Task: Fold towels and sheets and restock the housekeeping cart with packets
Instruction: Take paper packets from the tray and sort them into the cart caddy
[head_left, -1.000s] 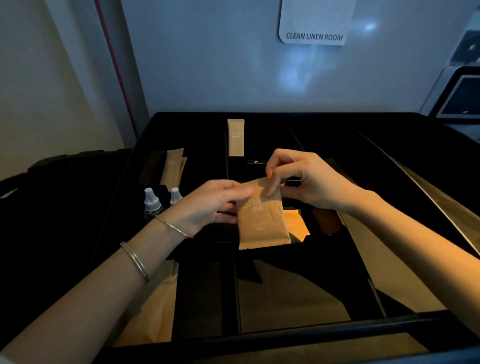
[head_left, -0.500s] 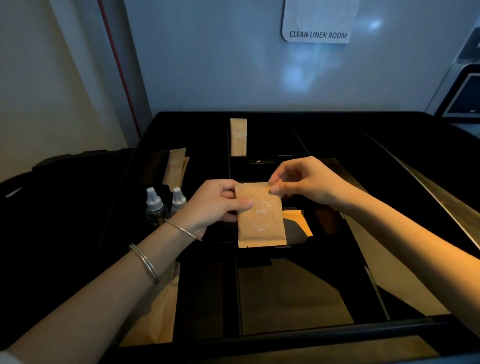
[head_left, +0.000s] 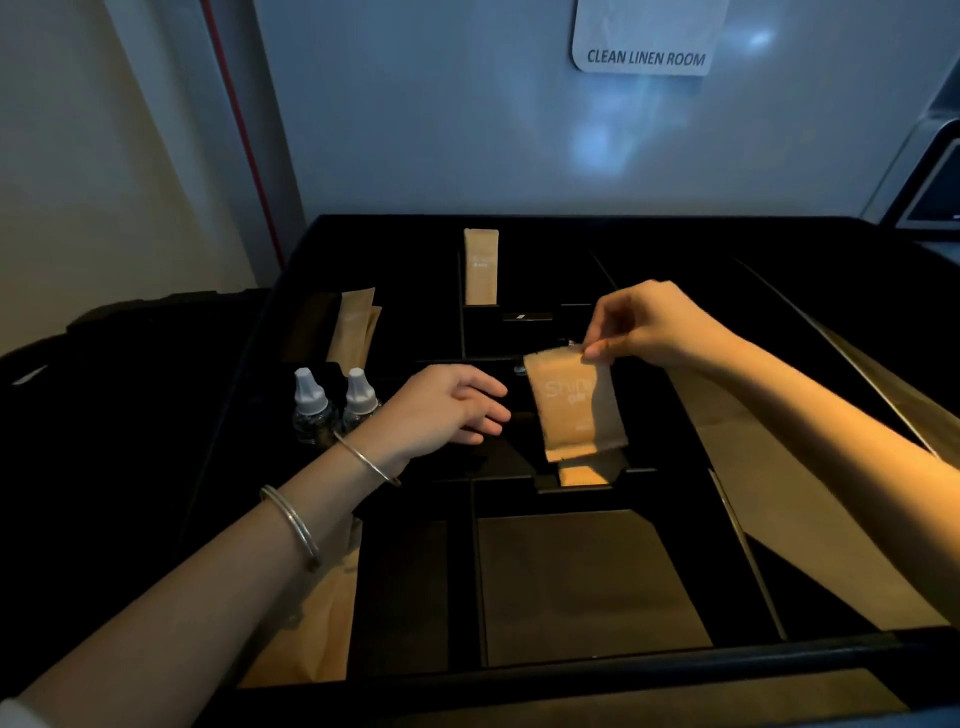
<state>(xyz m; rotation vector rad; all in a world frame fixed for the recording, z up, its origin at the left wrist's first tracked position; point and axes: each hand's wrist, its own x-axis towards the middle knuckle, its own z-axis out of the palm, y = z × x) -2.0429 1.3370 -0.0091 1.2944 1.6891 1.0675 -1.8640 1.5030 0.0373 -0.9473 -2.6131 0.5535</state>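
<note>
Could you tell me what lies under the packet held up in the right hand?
Under the held packet, another tan packet lies in the tray compartment; only its near edge shows, the rest is covered.

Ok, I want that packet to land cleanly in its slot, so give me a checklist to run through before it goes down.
1. Grip: right hand pinches the kraft packet by its top edge. Ok.
2. Left hand off the packet: open, beside it, not touching. Ok.
3. Packet hangs over the compartment with another packet lying in it. Ok.
4. Packet straight: it hangs slightly tilted. Not ok.
5. Room left in that compartment: mostly hidden behind the packet. Cannot tell.
6. Dropper bottles out of the way, left of the left hand. Ok.
</note>
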